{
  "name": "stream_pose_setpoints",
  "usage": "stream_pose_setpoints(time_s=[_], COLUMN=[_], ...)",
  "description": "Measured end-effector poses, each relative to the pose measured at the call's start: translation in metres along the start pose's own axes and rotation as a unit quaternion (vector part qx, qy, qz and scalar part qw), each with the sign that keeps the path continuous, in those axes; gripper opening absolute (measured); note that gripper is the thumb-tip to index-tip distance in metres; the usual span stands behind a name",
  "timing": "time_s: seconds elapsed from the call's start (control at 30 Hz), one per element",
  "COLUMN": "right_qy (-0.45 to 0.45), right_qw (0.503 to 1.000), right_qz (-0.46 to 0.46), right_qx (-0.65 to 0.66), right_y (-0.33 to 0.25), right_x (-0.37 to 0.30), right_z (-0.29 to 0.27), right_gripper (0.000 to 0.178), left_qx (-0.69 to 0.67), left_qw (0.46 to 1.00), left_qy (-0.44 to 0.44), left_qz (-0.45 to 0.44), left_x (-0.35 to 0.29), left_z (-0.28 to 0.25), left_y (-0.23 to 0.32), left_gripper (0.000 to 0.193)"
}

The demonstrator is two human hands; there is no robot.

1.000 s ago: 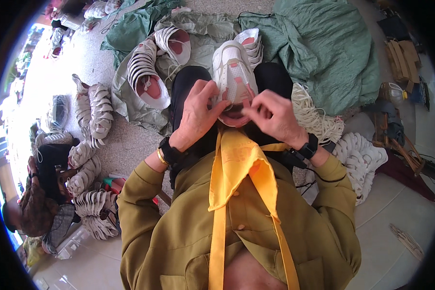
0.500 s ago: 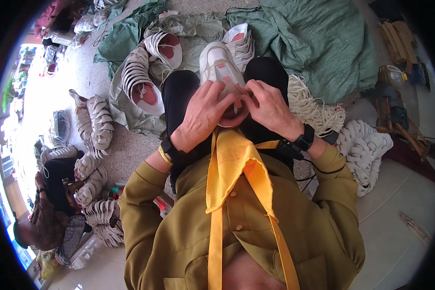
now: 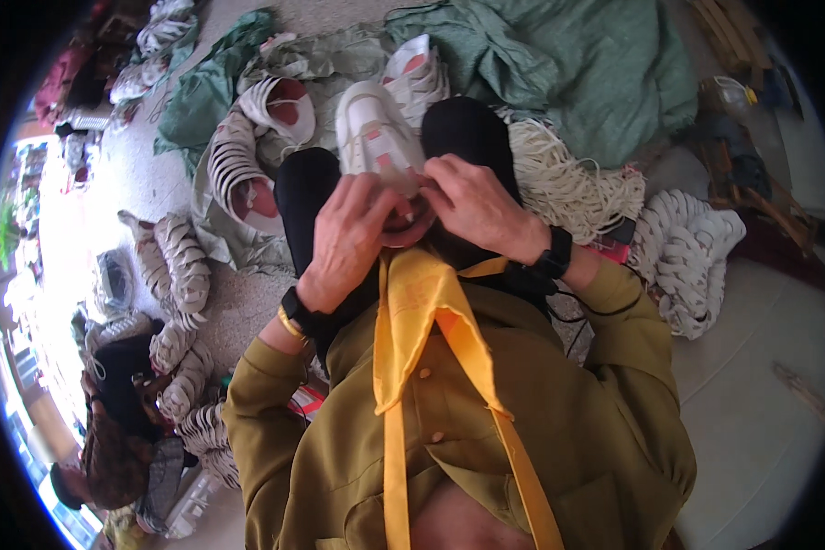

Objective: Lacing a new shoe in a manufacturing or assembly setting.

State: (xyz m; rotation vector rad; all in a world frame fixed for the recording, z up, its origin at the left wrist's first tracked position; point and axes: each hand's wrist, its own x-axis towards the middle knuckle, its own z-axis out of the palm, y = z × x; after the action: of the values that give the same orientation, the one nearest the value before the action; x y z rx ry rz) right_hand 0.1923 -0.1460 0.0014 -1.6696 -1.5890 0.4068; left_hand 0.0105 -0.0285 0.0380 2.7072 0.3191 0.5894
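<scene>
Both hands sit on the near end of the white shoe upper (image 3: 376, 137), which lies in my lap between the two black-trousered knees (image 3: 472, 133). Vs a sec ago the shoe has slid left & a bit farther away in view, toe now pointing far-left; some of that is head tilt, since the whole floor shifts w/ it. Hands have closed in tighter on the heel end.

Left hand (image 3: 348, 243): fingers curled shut around the pinkish heel opening (image 3: 403, 225), thumb side on top. Right hand (image 3: 472, 206): fingers bent & pinching at the same rim, just touching the left hand's fingertips. What exactly sits between the tips, thread or edge, can't tell; too small & covered by knuckles.

My read: grip has moved from steadying the shoe to fine work at the heel rim, so the hands are mid-step, not finished w/ this piece.

Around: stack of ribbed white uppers (image 3: 238, 165) far-left on green cloth (image 3: 559, 64), more stacks on the floor at left (image 3: 179, 266), bundle of cream cord (image 3: 568, 183) just right of the right knee, another white pile (image 3: 687, 257) farther right. Yellow scarf (image 3: 412, 312) hangs down my olive shirt (image 3: 522, 412). Black watch (image 3: 552, 255) on right wrist, black band plus gold bangle (image 3: 293, 321) on left.
</scene>
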Motion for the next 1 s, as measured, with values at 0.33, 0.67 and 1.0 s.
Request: stream_pose_setpoints(time_s=[0.33, 0.67, 1.0], right_qy=[0.156, 0.002, -0.093], right_qw=[0.977, 0.977, 0.963], right_qz=[0.134, 0.133, 0.114], right_qx=[0.048, -0.168, -0.224], right_y=[0.085, 0.263, 0.298], right_x=[-0.009, -0.081, -0.080], right_z=[-0.050, -0.034, -0.016], right_gripper=[0.007, 0.017, 0.007], left_qx=[-0.322, -0.413, -0.430], left_qw=[0.930, 0.841, 0.820], left_qy=[-0.002, 0.068, 0.072], left_qz=[-0.179, -0.344, -0.371], left_x=[-0.012, -0.001, 0.002], left_z=[-0.013, 0.008, 0.008], left_y=[-0.030, -0.048, -0.051], left_gripper=[0.022, 0.010, 0.013])
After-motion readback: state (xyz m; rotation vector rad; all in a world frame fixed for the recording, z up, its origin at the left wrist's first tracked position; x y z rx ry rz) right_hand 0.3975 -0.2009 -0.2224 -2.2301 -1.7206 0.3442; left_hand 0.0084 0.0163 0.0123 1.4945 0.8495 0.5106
